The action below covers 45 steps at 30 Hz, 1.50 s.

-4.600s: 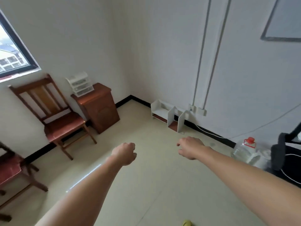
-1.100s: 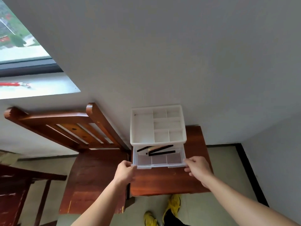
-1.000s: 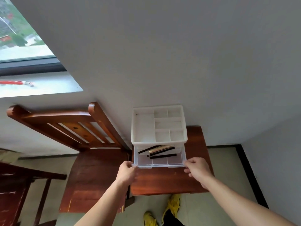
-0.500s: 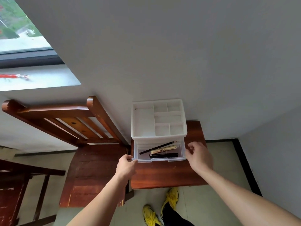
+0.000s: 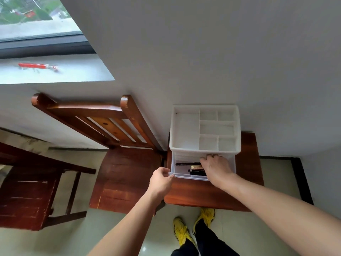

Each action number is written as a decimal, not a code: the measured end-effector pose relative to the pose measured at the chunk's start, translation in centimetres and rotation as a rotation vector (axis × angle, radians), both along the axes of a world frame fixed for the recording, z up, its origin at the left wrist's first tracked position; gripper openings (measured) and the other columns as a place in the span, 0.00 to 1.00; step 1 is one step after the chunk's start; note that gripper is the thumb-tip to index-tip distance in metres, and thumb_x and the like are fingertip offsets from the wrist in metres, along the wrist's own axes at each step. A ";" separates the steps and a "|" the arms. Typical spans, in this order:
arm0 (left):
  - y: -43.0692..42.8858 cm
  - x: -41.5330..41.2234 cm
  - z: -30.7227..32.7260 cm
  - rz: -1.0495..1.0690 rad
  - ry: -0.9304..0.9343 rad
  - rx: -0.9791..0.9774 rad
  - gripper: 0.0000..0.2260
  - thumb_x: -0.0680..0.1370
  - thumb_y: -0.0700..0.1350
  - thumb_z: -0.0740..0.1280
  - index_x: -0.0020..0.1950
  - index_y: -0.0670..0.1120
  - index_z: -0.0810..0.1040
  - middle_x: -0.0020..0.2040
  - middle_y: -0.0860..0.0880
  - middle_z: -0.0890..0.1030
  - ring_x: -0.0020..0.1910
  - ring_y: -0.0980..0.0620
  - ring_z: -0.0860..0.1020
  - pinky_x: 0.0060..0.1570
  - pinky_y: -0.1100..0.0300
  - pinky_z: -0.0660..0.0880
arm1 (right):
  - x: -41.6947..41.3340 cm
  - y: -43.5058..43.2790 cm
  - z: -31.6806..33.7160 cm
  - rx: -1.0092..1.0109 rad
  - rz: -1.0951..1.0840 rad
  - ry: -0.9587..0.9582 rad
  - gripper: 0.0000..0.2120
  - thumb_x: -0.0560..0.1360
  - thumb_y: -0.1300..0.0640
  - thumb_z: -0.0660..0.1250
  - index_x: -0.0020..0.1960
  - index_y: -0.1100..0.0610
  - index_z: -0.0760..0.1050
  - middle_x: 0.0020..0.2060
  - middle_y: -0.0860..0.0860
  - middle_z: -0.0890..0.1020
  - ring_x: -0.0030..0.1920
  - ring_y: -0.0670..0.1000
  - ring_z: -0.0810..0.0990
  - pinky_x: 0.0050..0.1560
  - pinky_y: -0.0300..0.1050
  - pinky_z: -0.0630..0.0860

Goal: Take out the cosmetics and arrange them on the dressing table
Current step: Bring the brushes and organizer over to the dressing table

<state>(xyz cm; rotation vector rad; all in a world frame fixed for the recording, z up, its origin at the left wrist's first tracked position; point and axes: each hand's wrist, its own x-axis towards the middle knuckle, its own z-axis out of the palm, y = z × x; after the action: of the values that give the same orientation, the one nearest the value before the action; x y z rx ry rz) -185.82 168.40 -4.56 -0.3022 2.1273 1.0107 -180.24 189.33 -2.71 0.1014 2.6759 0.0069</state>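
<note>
Clear plastic drawer [image 5: 181,171] out, left hand [image 5: 160,182] pinching its front corner; right hand [image 5: 215,168] hovers over cosmetics [image 5: 186,164], grip unclear; next, probably: close on one, lift clear.

A black pencil [image 5: 186,164], gold tube [image 5: 195,166] and black tube [image 5: 195,171] lie flat together in the clear drawer [image 5: 182,176]. The drawer stands pulled out beneath the white organizer [image 5: 203,149]

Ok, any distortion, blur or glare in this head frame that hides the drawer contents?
Head view: wide-angle bending splays the chair back; the window sill is bright and soft; the drawer is evenly lit, its black pencil and gold tube legible, but the right hand covers part of them.
</note>
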 end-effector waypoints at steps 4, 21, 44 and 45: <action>0.1 0.1 0.7 0.021 -0.023 0.014 0.15 0.65 0.50 0.68 0.51 0.51 0.76 0.50 0.47 0.81 0.51 0.46 0.81 0.52 0.45 0.80 | -0.5 -0.5 0.5 0.054 0.057 -0.041 0.17 0.74 0.69 0.63 0.62 0.59 0.72 0.55 0.56 0.79 0.54 0.57 0.80 0.47 0.49 0.74; 0.8 0.1 2.0 0.085 -0.032 0.031 0.10 0.74 0.41 0.70 0.53 0.45 0.76 0.46 0.46 0.80 0.36 0.50 0.79 0.43 0.50 0.81 | -1.5 1.1 -0.8 -0.038 0.070 -0.182 0.15 0.75 0.66 0.61 0.60 0.58 0.75 0.54 0.56 0.81 0.54 0.58 0.80 0.51 0.49 0.78; 8.5 -0.4 4.7 -0.961 0.390 -0.179 0.17 0.75 0.52 0.67 0.61 0.47 0.77 0.59 0.46 0.79 0.58 0.44 0.77 0.55 0.52 0.76 | 4.6 6.9 4.2 -0.493 -0.745 0.481 0.09 0.78 0.57 0.62 0.40 0.52 0.66 0.27 0.49 0.74 0.28 0.54 0.75 0.31 0.53 0.72; 9.1 -0.3 4.4 -1.068 0.330 -0.191 0.24 0.73 0.57 0.69 0.67 0.49 0.73 0.63 0.48 0.76 0.62 0.45 0.74 0.58 0.52 0.74 | 5.0 7.2 4.0 -0.537 -0.836 0.472 0.10 0.78 0.57 0.62 0.39 0.52 0.66 0.27 0.50 0.75 0.29 0.55 0.76 0.32 0.54 0.73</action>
<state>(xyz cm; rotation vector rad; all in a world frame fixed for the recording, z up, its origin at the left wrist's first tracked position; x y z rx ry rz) -186.10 177.52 -0.18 0.8919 2.1875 0.2230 -175.27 196.57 1.27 1.1388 2.7428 -1.0947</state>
